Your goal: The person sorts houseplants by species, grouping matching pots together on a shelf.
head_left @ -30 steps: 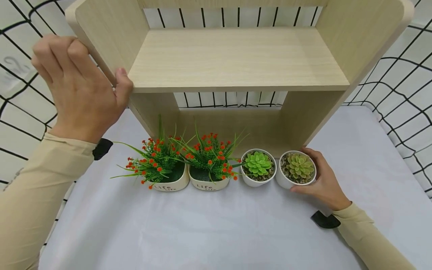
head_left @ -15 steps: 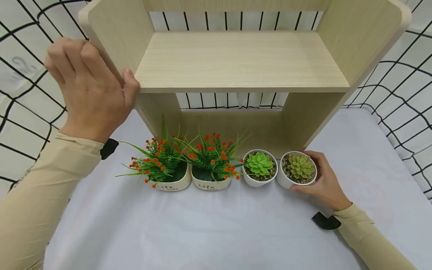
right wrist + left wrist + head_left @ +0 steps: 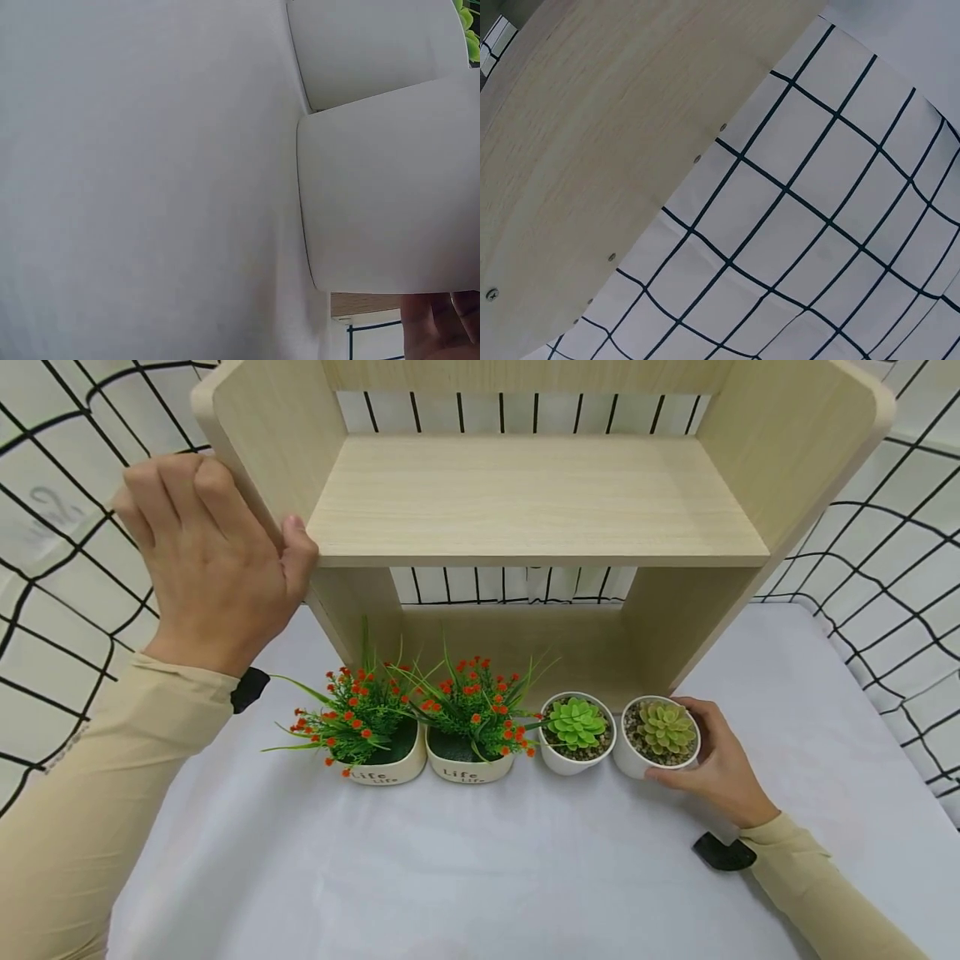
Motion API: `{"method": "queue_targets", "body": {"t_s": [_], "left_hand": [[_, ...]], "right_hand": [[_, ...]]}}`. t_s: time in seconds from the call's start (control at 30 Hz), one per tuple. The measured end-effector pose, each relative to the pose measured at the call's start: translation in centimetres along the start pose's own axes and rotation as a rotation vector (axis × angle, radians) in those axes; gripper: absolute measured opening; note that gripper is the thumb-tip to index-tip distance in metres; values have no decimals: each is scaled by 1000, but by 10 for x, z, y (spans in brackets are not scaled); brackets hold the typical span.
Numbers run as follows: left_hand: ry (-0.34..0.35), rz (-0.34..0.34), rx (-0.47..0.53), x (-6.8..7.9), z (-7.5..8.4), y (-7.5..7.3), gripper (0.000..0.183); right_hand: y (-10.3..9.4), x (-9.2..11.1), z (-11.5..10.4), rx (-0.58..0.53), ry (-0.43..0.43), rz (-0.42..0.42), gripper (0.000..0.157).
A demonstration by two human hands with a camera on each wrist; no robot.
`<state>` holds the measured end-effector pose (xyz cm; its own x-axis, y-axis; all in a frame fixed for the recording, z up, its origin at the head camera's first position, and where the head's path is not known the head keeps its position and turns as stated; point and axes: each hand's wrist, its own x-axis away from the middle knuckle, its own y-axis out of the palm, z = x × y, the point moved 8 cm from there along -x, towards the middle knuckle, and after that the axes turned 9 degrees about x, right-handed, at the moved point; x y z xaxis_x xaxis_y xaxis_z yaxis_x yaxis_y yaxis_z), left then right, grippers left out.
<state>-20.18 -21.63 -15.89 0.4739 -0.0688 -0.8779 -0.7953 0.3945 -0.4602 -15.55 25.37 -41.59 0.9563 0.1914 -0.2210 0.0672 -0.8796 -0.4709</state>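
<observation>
At the shelf point(image 3: 540, 497), the left hand point(image 3: 213, 560) grips one side, probably for steadiness; the right hand point(image 3: 720, 768) pinches the rightmost pot point(image 3: 632, 762), likely for alignment.

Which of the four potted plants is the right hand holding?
The rightmost succulent, dull yellowish green; the other succulent is brighter green, and both remaining pots bear red flowers.
</observation>
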Motion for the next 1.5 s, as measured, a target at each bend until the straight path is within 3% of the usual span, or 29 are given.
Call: {"method": "queue_targets", "body": {"t_s": [0.23,0.53,0.77,1.23,1.5], "left_hand": [[-32,5,21,1,-2,-1,53],[-15,8,20,1,4,4,53],[-26,59,16,4,5,0,50],[-17,42,34,5,5,3,48],[-15,39,34,5,6,3,47]], "right_hand": [[2,-1,2,3,-15,2,100],[-4,0,-7,56,-18,28,99],[-7,1,-14,73,-31,36,99],[-20,-2,-32,117,-54,62,101],[-23,-5,-41,83,-51,66,99]]}}
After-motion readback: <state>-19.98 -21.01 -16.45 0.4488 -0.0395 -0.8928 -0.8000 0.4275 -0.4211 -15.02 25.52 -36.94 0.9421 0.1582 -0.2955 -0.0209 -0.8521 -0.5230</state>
